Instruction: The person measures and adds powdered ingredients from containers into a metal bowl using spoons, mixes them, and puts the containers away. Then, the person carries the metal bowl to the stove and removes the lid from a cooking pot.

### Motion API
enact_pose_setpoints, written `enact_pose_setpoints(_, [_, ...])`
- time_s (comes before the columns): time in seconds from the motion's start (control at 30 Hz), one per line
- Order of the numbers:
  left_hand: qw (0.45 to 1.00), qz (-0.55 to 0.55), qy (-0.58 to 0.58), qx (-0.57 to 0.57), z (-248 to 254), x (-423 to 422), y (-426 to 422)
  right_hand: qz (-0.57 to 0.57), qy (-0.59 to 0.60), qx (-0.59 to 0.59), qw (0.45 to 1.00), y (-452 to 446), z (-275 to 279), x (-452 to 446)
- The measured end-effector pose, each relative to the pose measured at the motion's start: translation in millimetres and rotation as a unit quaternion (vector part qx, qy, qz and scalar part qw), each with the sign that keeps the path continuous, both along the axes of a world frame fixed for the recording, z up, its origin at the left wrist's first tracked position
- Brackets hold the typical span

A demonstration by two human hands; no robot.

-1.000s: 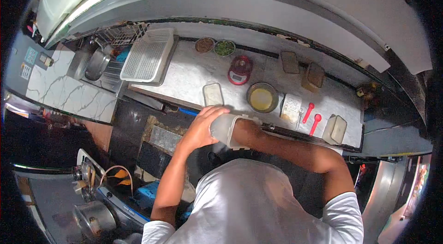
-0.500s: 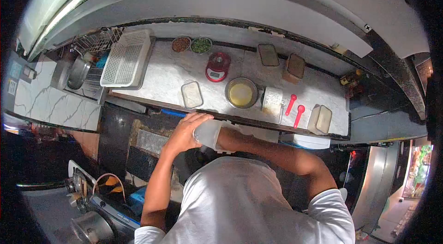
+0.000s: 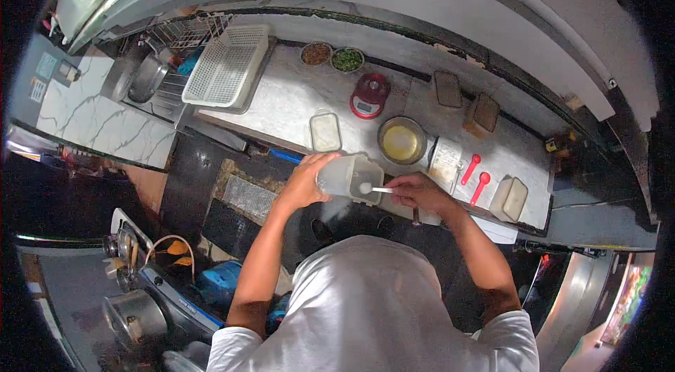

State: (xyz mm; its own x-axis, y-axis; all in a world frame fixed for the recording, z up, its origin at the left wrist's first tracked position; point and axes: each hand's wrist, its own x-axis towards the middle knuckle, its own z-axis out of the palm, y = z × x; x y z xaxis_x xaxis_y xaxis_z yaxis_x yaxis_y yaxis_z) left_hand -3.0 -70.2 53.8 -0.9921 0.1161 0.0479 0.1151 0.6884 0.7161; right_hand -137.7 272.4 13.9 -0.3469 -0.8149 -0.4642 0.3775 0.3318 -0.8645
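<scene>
My left hand [image 3: 304, 188] is wrapped round a translucent plastic container [image 3: 337, 176], tilted on its side with its mouth toward the right. My right hand [image 3: 420, 194] pinches the handle of a small white spoon [image 3: 382, 190]. The bowl of the spoon is at the container's mouth and seems to carry something white. Just beyond my hands on the counter stand a rectangular tub [image 3: 325, 132] with pale contents and a round metal bowl [image 3: 402, 140] holding yellowish liquid.
A red kitchen scale [image 3: 370, 95] stands behind the bowl. Two pink measuring spoons [image 3: 480, 188] lie to the right near a lidded tub [image 3: 509, 200]. At left are a white perforated basket [image 3: 228, 66] and a sink; a large pot [image 3: 136, 317] stands at lower left.
My right hand, formerly inside the container, has drawn out to the right and now shows the white spoon. The container has moved up and right in view as the camera turned.
</scene>
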Motion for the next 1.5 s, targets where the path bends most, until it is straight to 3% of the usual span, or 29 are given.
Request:
enact_pose_setpoints(0.13, [0.999, 0.045, -0.011, 0.015, -2.5, 15.5, -12.1, -0.092, -0.017, 0.003, 0.996, 23.0, 35.0, -14.5])
enact_pose_setpoints(0.2, [0.998, 0.057, 0.0, 0.019, -4.8, 21.7, -17.3, -0.162, 0.106, 0.002, 0.981, 20.4, 54.2, -22.6])
enact_pose_setpoints(0.23, [0.997, 0.067, -0.003, 0.031, -5.3, 25.2, -19.8, -0.203, 0.188, 0.061, 0.959, 16.2, 68.9, -20.9])
enact_pose_setpoints(0.27, [0.996, 0.078, -0.007, 0.042, -4.8, 28.5, -20.6, -0.175, 0.342, 0.099, 0.918, 15.7, 74.2, -27.8])
enact_pose_setpoints(0.33, [0.995, 0.085, -0.003, 0.054, -5.1, 31.1, -19.9, -0.147, 0.674, 0.096, 0.718, 1.2, 78.3, -34.9])
enact_pose_setpoints(0.37, [0.995, 0.087, 0.002, 0.049, -6.2, 31.6, -19.8, -0.147, 0.675, 0.096, 0.716, -1.2, 59.7, -42.8])
enact_pose_setpoints(0.43, [0.995, 0.088, 0.011, 0.044, -2.4, 30.7, -19.0, -0.021, 0.726, 0.247, 0.641, -3.2, -11.8, -65.6])
enact_pose_setpoints(0.57, [0.995, 0.089, -0.005, 0.034, 15.3, 31.7, -15.0, -0.009, 0.78, 0.262, 0.568, -5.5, -38.3, -84.1])
enact_pose_setpoints(0.73, [0.994, 0.092, 0.031, 0.043, 18.3, 43.0, -22.2, -0.099, 0.752, 0.23, 0.61, 2.8, 3.8, -84.6])
enact_pose_setpoints(0.83, [0.993, 0.094, 0.057, 0.049, 20.4, 48.4, -25.9, -0.192, 0.735, 0.122, 0.638, -17.0, 115.8, -24.9])
enact_pose_setpoints(0.9, [0.994, 0.083, 0.052, 0.053, 19.1, 45.4, -29.7, -0.045, 0.599, 0.117, 0.791, -20.6, 165.4, 15.5])
enact_pose_setpoints(0.93, [0.995, 0.067, 0.057, 0.052, 16.8, 39.6, -30.1, -0.076, 0.422, 0.18, 0.885, -31.3, 167.3, 34.4])
enact_pose_setpoints(1.0, [0.996, 0.041, 0.063, 0.049, 18.5, 25.8, -23.7, 0.084, 0.698, 0.07, 0.708, -50.6, 141.4, 46.9])
enact_pose_setpoints(1.07, [0.996, 0.011, 0.071, 0.048, 26.2, 12.8, -8.9, 0.154, 0.657, 0.13, 0.727, -80.2, 129.5, 59.2])
enact_pose_setpoints(1.2, [0.996, -0.033, 0.083, 0.021, 46.4, -8.7, 9.5, 0.169, 0.631, 0.159, 0.74, -114.8, 84.0, 47.9])
enact_pose_setpoints(1.27, [0.996, -0.025, 0.056, 0.056, 50.4, -7.4, 15.1, 0.125, 0.689, 0.033, 0.713, -119.4, 64.1, 41.1])
enact_pose_setpoints(1.3, [0.996, -0.032, 0.059, 0.064, 46.3, -9.3, 13.6, 0.12, 0.687, 0.035, 0.716, -120.8, 62.4, 42.9])
enact_pose_setpoints(1.37, [0.995, -0.048, 0.043, 0.074, 44.9, -10.8, 12.7, 0.055, 0.646, -0.069, 0.759, -132.8, 62.8, 50.7])
enact_pose_setpoints(1.4, [0.994, -0.058, 0.032, 0.086, 43.7, -12.4, 12.2, 0.049, 0.645, -0.066, 0.76, -138.5, 55.3, 52.6])
enact_pose_setpoints(1.47, [0.994, -0.072, 0.034, 0.076, 40.5, -14.3, 12.6, 0.071, 0.709, -0.095, 0.695, -147.5, 42.9, 55.6])
enact_pose_setpoints(1.5, [0.994, -0.079, 0.033, 0.064, 39.5, -14.1, 11.8, 0.105, 0.695, -0.081, 0.707, -145.0, 38.0, 54.7])
